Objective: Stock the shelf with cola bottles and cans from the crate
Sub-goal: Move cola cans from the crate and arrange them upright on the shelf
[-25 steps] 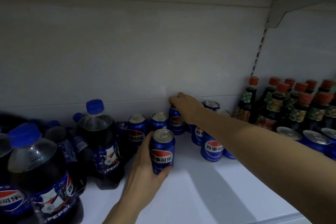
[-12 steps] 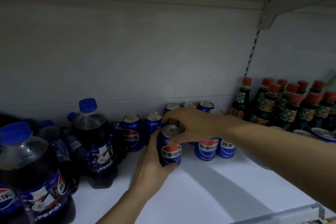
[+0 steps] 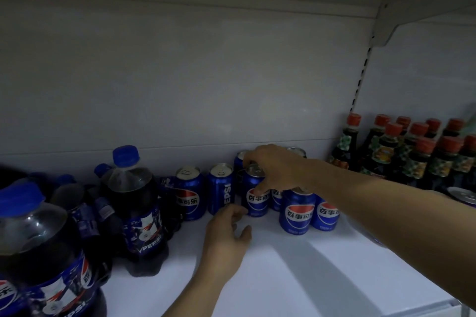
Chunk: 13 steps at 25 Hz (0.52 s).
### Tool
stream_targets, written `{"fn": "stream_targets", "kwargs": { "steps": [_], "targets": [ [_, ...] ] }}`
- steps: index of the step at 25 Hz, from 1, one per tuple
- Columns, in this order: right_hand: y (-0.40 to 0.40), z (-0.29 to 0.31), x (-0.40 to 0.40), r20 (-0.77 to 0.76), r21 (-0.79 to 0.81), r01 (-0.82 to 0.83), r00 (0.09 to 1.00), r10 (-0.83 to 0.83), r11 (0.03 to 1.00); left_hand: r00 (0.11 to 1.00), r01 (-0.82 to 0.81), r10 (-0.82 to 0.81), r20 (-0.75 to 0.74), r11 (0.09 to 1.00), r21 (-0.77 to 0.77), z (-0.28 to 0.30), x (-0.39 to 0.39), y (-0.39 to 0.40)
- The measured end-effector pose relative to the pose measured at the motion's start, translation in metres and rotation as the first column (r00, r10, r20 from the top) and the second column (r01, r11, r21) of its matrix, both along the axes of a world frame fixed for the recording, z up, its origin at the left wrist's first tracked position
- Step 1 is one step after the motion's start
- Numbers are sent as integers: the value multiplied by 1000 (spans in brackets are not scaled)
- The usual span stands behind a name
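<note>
Right hand (image 3: 277, 168) fingers clamped on upright "百事可乐" Pepsi can (image 3: 255, 194); left hand (image 3: 226, 235) fingers loosely apart, empty.

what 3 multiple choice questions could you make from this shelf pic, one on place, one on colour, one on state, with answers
1. Where do the dark sauce bottles stand?
A. right end of the shelf
B. left end
C. front edge

2. What colour are the cola bottle caps?
A. red
B. blue
C. white

3. What is the right hand doing?
A. hanging idle
B. holding a bottle
C. gripping a can from above

Answers:
1 A, they cluster past the cans on the right.
2 B, each cap is blue.
3 C, its fingers curl round the top of the blue can, while the left hand lies open on the shelf.
</note>
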State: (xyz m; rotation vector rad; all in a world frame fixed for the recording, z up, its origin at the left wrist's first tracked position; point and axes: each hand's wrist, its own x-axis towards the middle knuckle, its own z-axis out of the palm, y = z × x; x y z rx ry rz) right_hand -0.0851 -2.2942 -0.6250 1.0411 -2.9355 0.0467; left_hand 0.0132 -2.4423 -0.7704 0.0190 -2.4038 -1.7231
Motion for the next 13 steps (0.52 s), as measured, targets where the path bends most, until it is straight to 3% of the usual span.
{"fn": "stream_targets", "kwargs": {
  "steps": [3,13],
  "targets": [
    [-1,0,-10,6,2,-8,1000,8,1000,999,-8,4,-53,997,-82,-1,-2,-1],
    [-3,3,-6,-17,-11,36,999,-36,999,998,-18,14,-54,997,-79,1,-2,-2]
  ]
}}
